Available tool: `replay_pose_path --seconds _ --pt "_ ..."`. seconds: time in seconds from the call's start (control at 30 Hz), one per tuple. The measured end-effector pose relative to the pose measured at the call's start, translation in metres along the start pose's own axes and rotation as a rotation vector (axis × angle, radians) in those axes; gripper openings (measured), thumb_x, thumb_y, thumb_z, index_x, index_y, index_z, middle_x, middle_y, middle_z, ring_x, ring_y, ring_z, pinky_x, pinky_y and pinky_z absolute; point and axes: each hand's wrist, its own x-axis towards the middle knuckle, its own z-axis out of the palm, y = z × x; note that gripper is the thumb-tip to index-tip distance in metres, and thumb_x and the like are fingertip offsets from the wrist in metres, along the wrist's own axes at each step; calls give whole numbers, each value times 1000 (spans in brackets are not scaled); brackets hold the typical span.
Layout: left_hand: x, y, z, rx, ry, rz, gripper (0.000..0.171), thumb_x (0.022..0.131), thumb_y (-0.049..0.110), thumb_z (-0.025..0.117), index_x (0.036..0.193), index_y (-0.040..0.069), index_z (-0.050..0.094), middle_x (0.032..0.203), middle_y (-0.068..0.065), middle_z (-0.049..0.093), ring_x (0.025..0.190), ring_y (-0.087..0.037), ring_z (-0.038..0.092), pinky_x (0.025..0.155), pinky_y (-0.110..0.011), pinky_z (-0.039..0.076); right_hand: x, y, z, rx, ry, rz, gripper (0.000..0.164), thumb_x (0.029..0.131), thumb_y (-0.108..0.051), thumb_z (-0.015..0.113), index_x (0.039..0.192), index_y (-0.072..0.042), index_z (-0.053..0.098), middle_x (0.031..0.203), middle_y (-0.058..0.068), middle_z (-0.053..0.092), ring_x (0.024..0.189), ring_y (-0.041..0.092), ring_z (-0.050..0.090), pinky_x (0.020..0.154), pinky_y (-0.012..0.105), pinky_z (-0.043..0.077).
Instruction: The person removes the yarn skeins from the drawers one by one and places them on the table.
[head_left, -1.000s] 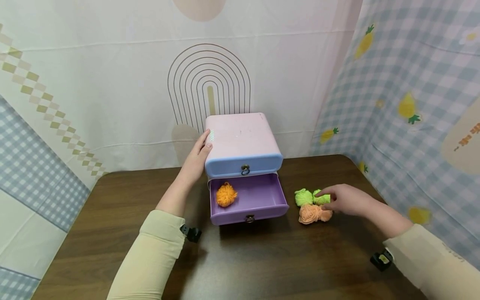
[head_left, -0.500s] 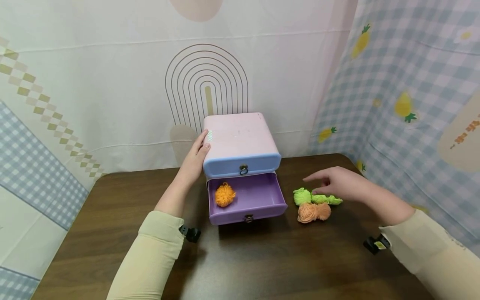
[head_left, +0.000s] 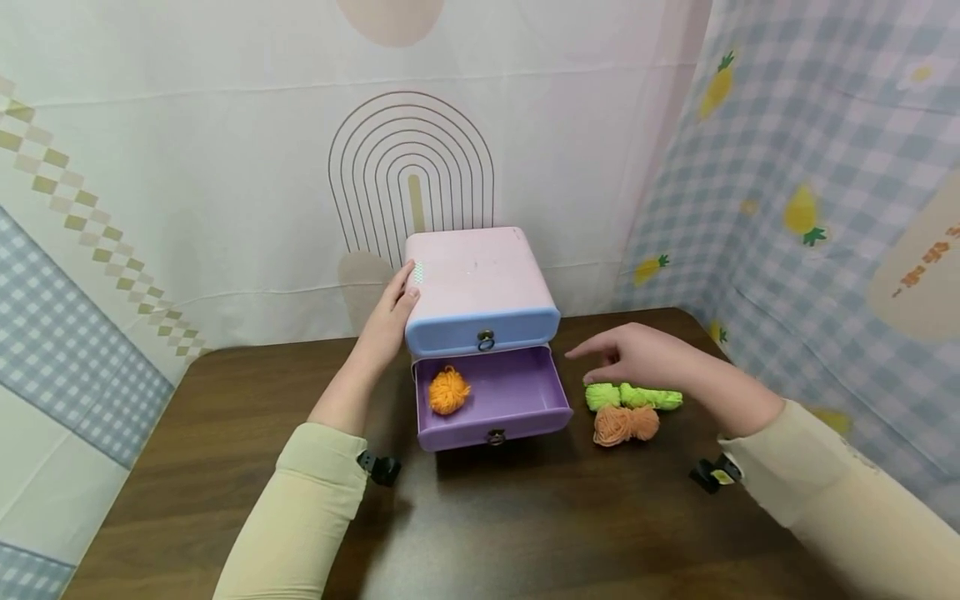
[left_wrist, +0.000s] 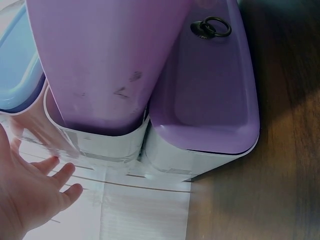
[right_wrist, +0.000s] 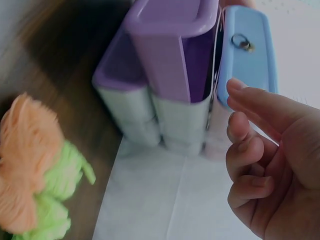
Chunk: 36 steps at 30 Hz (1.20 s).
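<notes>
Purple drawer (head_left: 540, 422) is facing near side, front's long axis running L–R; L hand (head_left: 388, 315) is touching cabinet (head_left: 480, 271), fingers apart; R hand (head_left: 641, 354) is hovering nr green yarn (head_left: 656, 400), empty, fingers half-bent.

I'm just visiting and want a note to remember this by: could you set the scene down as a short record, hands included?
Blue top drawer: closed
Purple middle drawer: pulled open
Purple bottom drawer: closed
In the open drawer: orange yarn ball, toward its left end
On the table: green yarn and peach yarn, close together
Left hand: at the left edge of the pink top
Right hand: above the green yarn, holding nothing
</notes>
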Motion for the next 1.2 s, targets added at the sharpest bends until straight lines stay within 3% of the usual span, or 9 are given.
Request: replay_pose_path --seconds 0.13,0.37,0.7,0.83,1.0,1.2 --pt "2 -1 0 -1 -6 -1 58 106 37 38 160 28 18 164 -12 17 148 -29 19 118 -51 16 16 -16 5 -16 -9 -33 39 90 -29 74 128 -23 69 66 -5 50 57 10 46 57 31 42" --pt "1 -2 5 5 7 39 57 104 51 37 158 39 20 164 -6 19 148 -25 20 118 -49 18 41 -49 17 -75 -39 -142 36 89 -30 76 124 -25 72 68 -7 54 62 10 49 57 28 41" --pt "0 0 4 13 24 54 58 104 52 37 158 38 21 163 -10 22 147 -29 23 117 -51 19 67 -88 30 -124 -62 -265 34 89 -30 76 122 -23 74 67 -9 52 64 7 47 61 25 39" --pt "0 2 3 10 31 57 59 104 50 38 159 35 22 163 -11 22 146 -30 24 117 -52 20 73 -98 29 -142 -74 -276 35 88 -30 77 122 -22 73 69 -9 54 65 7 48 60 25 40" --pt "0 0 3 6 33 64 59 104 49 38 159 34 22 162 -13 22 146 -31 25 117 -53 20 81 -107 31 -188 -92 -276 36 88 -31 77 123 -22 73 81 -8 64 71 8 51 66 26 42" --pt "-1 -3 3 3 31 44 59 104 52 38 158 35 22 161 -13 25 144 -31 29 116 -52 23 93 -118 41 -237 -116 -271 38 89 -31 75 125 -21 71 111 -6 72 83 9 56 78 28 47"
